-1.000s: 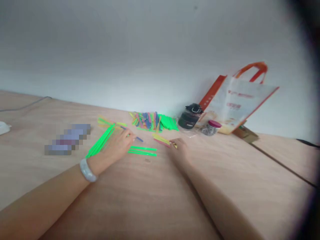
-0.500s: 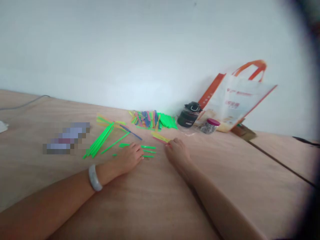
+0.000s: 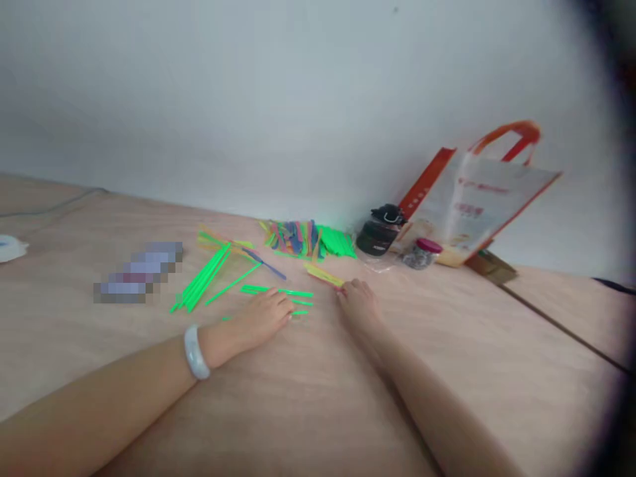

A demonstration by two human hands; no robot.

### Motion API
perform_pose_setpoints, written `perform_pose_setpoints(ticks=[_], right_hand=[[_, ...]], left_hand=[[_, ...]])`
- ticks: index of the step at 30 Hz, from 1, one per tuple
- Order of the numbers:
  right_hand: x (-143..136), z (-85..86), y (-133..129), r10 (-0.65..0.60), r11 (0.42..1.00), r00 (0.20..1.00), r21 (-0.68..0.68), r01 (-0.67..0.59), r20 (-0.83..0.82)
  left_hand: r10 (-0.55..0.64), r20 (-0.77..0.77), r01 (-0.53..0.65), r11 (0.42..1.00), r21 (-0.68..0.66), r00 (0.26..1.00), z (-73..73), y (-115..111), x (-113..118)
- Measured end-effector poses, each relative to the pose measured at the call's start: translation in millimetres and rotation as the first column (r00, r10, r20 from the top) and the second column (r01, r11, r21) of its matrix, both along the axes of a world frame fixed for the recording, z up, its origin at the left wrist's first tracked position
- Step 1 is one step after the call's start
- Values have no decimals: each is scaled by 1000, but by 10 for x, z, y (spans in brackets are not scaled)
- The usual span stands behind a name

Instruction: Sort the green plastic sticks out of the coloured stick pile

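My left hand (image 3: 265, 315) lies low over several thin green plastic sticks (image 3: 303, 293). Its fingers are curled, and the stick nearest me runs under them, with an end showing on each side. Beside it, my right hand (image 3: 360, 303) rests on the table with bent fingers at the near end of some yellow and pink strips (image 3: 322, 274). The fingertips hide that end. Left of the hands lies a bundle of green sticks (image 3: 203, 277). One separate green stick (image 3: 233, 283) meets a blue blade-like strip (image 3: 265, 264), near yellow and orange strips (image 3: 211, 240).
Against the wall sits a pile of multicoloured strips (image 3: 293, 237) beside a green stack (image 3: 338, 241). Further right stand a black-lidded bottle (image 3: 380, 232), a jar with a pink lid (image 3: 422, 253) and a carrier bag (image 3: 489, 205). A blurred-out object (image 3: 139, 271) lies left on the wooden table (image 3: 278, 411).
The view has shifted slightly, so everything sits a little further right. The green stick under my left hand has tilted, its left end nearer me. My right hand stays at the yellow and pink strips.
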State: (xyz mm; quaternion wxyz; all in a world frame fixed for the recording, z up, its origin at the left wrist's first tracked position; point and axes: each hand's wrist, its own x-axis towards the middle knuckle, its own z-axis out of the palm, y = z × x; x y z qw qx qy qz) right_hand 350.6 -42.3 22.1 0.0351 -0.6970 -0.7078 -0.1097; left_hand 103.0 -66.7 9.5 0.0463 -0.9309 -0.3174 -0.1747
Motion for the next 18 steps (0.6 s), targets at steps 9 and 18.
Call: perform_pose_setpoints(ticks=[9,18], right_hand=[[-30,34,-12,58,998,998,27,-59,13],[-374,-42,-188,302,952,738,157,-261,-603]], left_hand=[[36,31,-34,997,-67,999,57,-27,-13],[58,188,-56,998,-18,981,-19,15,-20]])
